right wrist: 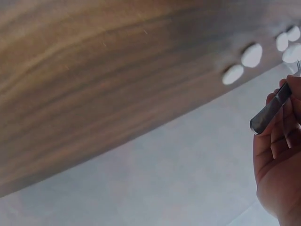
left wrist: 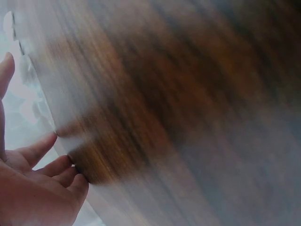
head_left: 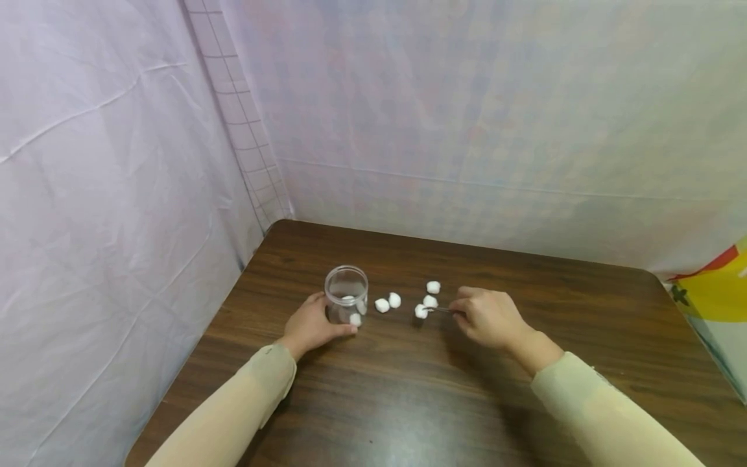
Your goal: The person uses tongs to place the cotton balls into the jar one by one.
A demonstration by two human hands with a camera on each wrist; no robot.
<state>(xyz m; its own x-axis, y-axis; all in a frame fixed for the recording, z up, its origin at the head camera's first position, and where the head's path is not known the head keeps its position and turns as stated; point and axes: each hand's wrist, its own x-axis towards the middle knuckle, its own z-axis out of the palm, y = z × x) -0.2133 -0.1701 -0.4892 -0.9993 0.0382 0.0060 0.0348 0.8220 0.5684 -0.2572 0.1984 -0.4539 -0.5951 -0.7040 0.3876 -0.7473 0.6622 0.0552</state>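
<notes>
My left hand [head_left: 312, 324] holds a clear open-topped jar [head_left: 347, 285] standing on the table, thumb in front and fingers round its far left side. White cotton balls [head_left: 355, 319] lie inside the jar. In my right hand [head_left: 487, 316] is a pair of metal tweezers [right wrist: 275, 108], pinched between thumb and fingers. The tweezer tips meet a cotton ball [head_left: 421, 311], with a dark shadow below it. Close behind that ball lie two others [head_left: 430, 301]. Another pair of cotton balls [head_left: 382, 305] sits just right of the jar. In the left wrist view, the jar is hard to make out.
The brown wood-grain table [head_left: 373, 389] has rounded far corners. Pale curtains [head_left: 496, 130] hang behind it and along its left side. A yellow and red patterned sheet [head_left: 718, 285] hangs at the right edge.
</notes>
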